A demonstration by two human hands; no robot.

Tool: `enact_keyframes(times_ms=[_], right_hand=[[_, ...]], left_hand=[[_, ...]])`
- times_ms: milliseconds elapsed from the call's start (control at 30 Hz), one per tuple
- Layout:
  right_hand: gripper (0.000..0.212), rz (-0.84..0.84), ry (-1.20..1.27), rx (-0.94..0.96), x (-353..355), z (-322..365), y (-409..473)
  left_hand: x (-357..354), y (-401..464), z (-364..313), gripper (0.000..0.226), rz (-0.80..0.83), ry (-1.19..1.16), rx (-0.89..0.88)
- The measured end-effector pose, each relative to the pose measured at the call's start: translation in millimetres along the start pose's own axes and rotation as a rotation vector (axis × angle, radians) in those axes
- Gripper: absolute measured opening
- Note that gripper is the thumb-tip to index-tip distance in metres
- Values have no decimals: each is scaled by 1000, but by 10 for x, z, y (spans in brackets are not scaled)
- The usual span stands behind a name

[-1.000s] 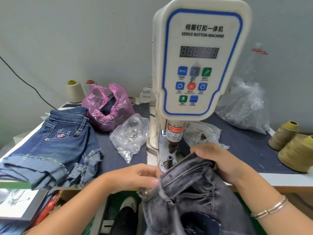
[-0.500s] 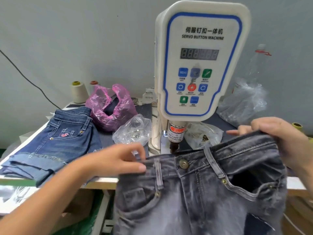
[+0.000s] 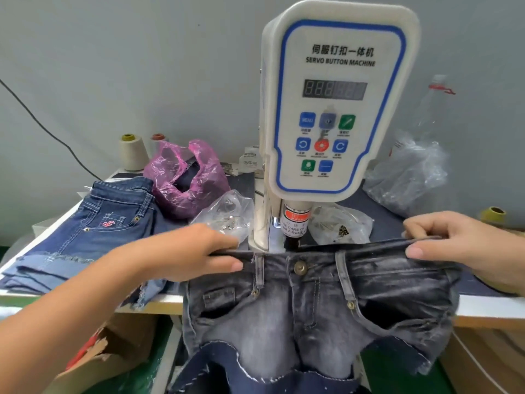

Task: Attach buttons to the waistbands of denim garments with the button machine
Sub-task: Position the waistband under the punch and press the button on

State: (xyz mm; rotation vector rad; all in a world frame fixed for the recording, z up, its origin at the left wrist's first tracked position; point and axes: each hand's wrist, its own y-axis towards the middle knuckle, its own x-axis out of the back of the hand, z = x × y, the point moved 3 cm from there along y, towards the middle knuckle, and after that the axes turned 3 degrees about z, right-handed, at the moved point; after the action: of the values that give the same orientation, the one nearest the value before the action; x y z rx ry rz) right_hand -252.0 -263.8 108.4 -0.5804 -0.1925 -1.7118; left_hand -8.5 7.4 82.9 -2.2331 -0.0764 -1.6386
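Both hands pinch the waistband, left hand (image 3: 196, 253) and right hand (image 3: 454, 245), stretching my grey washed denim shorts (image 3: 312, 308) flat before the button machine (image 3: 335, 109). Faded fabric, frayed hem, one brassy round button (image 3: 300, 267) at centre.

We have one view only, from the head-worn wide-angle camera, facing forward and slightly down across the near edge of the dark-topped work table (image 3: 397, 223). The white, blue-trimmed servo button machine (image 3: 338, 109) stands close, upper centre. Both forearms enter from the bottom corners.
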Motion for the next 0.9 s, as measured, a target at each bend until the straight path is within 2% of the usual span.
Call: enact_keyframes(times_ms=[100,167,233,300,400,467,533,567,633,767,900], right_hand=[[48,116,318,51,-370,217,-115],[46,136,393,69,-720,416,-147],[39,150,413,106,-1162,641,-134],[32,110,456,157,-1587,876,-25],[36,-47,657,224,-1966,1133,304],[31,-166,710,241,-2057,1267,535],[25,-185,776,252,-2090,1389,727],[23,-172,826,258,-2081,1442,806],[22,-169,949,276,-1991,1547,947],[22,-164,1313,305,-1798,1671,1141],[24,-260,1408,216,-1937,1618,1322]], left_hand=[[-112,-130,-8,36,55,-337,39],[-52,-213,-59,32,13,-514,117],[54,-255,-142,42,-10,-607,151],[147,-290,-264,48,16,-630,133],[294,-337,-319,42,-13,-655,58],[407,-445,-116,46,-112,-859,53],[487,-606,220,66,-139,-1082,20],[512,-677,398,67,-145,-1112,-11],[541,-789,786,66,-215,-1144,-12],[653,-1007,1641,71,-572,-1176,202],[689,-986,2118,34,-924,-657,611]])
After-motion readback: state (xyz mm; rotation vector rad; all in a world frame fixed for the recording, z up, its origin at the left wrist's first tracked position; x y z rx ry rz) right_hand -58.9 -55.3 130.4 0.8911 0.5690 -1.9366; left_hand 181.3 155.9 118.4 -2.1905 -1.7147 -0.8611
